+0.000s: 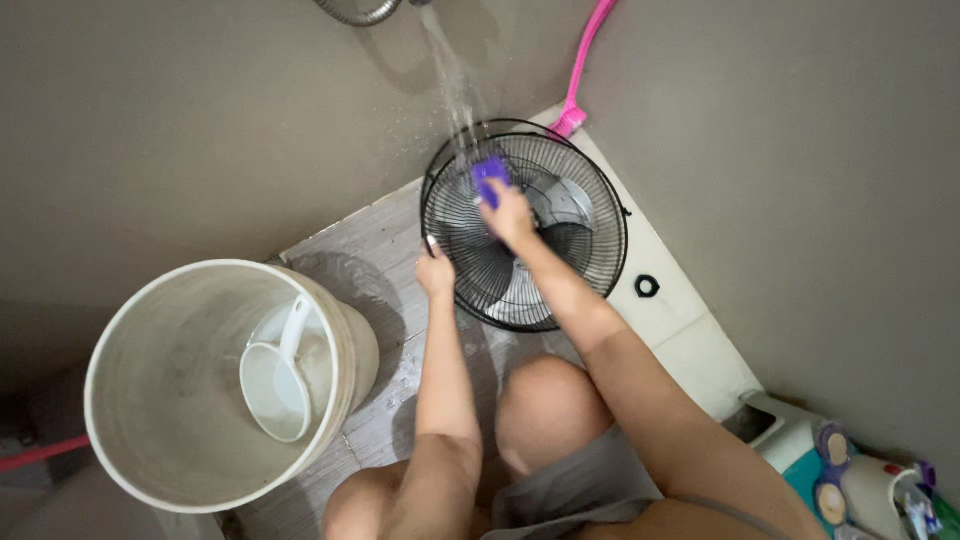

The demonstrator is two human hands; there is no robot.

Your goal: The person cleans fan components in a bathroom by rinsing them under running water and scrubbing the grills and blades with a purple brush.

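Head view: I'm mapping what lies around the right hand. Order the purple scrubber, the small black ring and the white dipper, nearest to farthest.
From the right hand:
1. Purple scrubber, in that hand, against the black fan grille.
2. Small black ring, on the pale floor strip to the right.
3. White dipper, inside the bucket at far left.

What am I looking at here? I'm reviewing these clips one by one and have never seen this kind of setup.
This is one picture from a camera worn on a person's head, looking down at their own bare arms and knees. The right hand presses a purple scrubber against a black wire fan guard that the left hand steadies at its rim. Water streams onto the guard from above. On the floor stands a white bucket with a white dipper inside. A pink handle leans in the corner.
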